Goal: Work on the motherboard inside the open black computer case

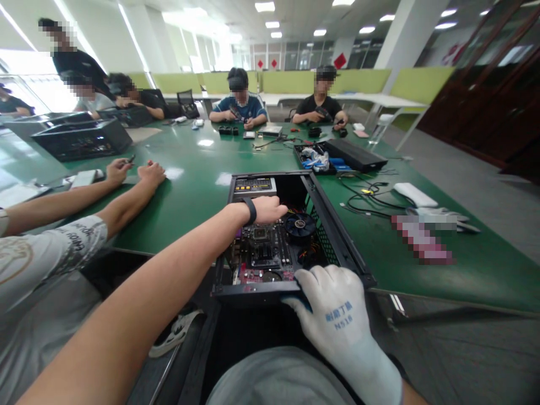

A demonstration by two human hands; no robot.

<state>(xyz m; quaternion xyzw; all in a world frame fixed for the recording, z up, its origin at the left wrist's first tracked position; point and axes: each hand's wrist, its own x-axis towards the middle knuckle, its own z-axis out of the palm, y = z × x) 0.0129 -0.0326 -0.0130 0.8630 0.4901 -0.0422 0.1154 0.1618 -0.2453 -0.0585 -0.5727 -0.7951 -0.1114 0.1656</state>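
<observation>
An open black computer case (327, 225) lies on its side at the table's near edge. My right hand (333, 304), in a white work glove, grips the case's near edge, thumb below and fingers over the top. My left hand (270, 210) is bare with a black wristband, reaching over the motherboard (264, 250) near the power supply (255, 187). Its fingers are curled together; what they hold, if anything, is hidden. Right of it sits a round black CPU fan (300, 225), with coloured wires around it. A reddish circuit board (251, 275) shows at the near end.
A co-worker's hands (152, 171) rest on the green table (189, 197) at left. Other people sit across it. Right stand a black tool box (354, 154), cables (367, 194), a white block (415, 195), a glove (442, 216) and a red package (422, 239).
</observation>
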